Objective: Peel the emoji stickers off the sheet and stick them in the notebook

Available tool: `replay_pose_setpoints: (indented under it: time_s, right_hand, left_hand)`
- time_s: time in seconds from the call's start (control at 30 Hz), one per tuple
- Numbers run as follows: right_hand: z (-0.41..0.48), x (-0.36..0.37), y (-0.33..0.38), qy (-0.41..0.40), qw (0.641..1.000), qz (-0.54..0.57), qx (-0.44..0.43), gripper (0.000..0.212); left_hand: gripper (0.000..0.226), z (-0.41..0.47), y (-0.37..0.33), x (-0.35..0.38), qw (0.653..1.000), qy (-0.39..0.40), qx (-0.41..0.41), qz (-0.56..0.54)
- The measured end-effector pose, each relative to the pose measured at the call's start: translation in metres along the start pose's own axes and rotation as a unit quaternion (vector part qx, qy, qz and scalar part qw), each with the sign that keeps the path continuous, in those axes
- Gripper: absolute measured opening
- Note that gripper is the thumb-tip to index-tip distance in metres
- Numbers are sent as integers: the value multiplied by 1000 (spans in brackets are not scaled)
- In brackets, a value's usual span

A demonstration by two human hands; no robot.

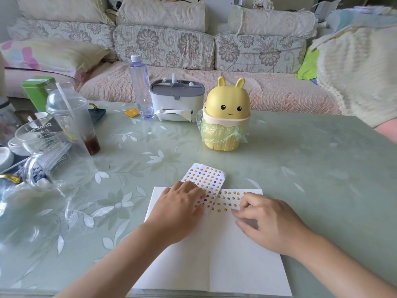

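The notebook (pixel 214 265) lies open under both hands on the surface (pixel 311 168). The left hand (pixel 180 203) rests flat, fingers straight, on the near end of the sticker sheet (pixel 206 175). The sheet slants away beyond its fingertips, across the notebook's far edge. The right hand (pixel 264 218) is apart from the left, fingers curled, its tips meeting on the page beside rows of stuck stickers (pixel 229 198). I cannot tell whether it pinches one.

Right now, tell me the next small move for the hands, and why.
Probably press down with the fingertips of the right hand to seat a sticker. They rest on the right page of the notebook beside the rows of stickers already there, while the left hand lies flat on the sticker sheet. Whether a sticker sits under them is hidden.
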State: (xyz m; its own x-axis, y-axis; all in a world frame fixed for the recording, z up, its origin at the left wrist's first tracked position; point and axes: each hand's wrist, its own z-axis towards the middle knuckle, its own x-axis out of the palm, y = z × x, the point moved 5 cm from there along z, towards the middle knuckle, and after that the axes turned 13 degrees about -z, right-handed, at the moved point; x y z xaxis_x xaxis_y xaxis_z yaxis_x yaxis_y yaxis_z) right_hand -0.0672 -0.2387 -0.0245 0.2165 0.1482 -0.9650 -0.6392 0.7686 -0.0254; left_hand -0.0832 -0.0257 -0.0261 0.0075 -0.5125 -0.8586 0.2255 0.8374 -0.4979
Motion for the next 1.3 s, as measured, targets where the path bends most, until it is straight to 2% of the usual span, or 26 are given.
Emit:
replay_pose_setpoints:
  time_s: [0.1,0.23,0.4,0.5,0.6,0.7,0.9,1.0,1.1,1.17,1.23,1.3]
  right_hand:
    - [-4,-2,-1,-19,1000,12,9,28]
    - [-6,3,7,8,1000,-26,-4,41]
    - [-8,-3,8,-15,998,-47,-25,33]
    - [-7,-9,5,-20,999,-32,-3,26]
    - [0,-17,6,-32,999,-20,26,26]
    - [11,-22,16,-44,999,-6,19,30]
    - [28,-14,46,-37,999,0,-33,29]
    - [32,-12,50,-45,999,16,-21,24]
    - [37,-11,53,-100,995,0,-30,12]
    - [39,-10,50,-142,990,-4,-13,16]
    - [41,-14,50,-181,983,-19,-2,15]
    - [42,-22,51,-220,975,-38,-6,11]
  left_hand:
    - [34,1,0,1,1000,-1,1,1]
    - [34,1,-1,2,1000,-6,1,2]
    - [33,0,0,2,1000,-9,-2,-7]
    - [33,0,0,0,1000,-11,9,-10]
    - [45,-1,1,-1,1000,12,23,-17]
    - [56,-4,1,-3,998,28,40,-45]
    - [30,-11,3,-8,991,-14,71,-117]
    - [20,-15,10,-11,986,-37,75,-144]
    - [17,-19,12,-16,982,-68,74,-163]
    - [11,-23,4,-24,975,-133,81,-160]
    - [17,-29,-1,-32,963,-178,14,-200]
    - [32,-31,-1,-29,940,-130,-119,-293]
